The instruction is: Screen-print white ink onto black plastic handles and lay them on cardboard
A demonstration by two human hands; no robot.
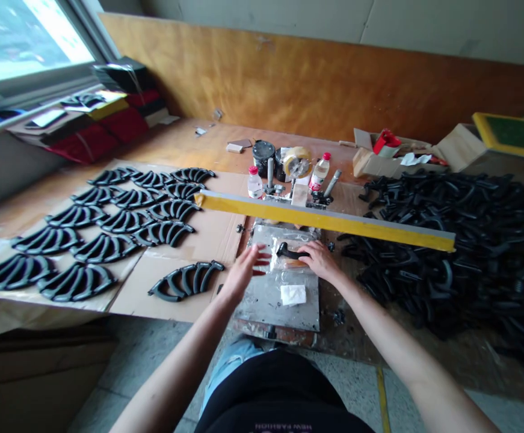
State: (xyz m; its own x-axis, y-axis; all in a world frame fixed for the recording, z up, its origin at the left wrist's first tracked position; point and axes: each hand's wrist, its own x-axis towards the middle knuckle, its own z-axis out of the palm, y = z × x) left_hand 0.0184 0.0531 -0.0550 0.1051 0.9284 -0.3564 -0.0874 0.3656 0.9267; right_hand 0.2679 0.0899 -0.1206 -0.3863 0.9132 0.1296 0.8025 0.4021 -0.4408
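Observation:
My right hand (318, 260) rests on a metal plate (271, 297) and pinches one end of a curved black plastic piece (289, 252) lying there. My left hand (246, 267) hovers just left of that piece with its fingers stretched out and nothing in it. A raised yellow-framed screen (325, 219) hangs across the plate above both hands. A small white cloth (293, 294) lies on the plate near me.
Several rows of black curved pieces (108, 228) lie on cardboard (198, 240) at the left. A big heap of the same black pieces (460, 240) fills the right. Bottles (319, 171), a tape roll (296, 161) and a black tin (262, 153) stand behind the screen.

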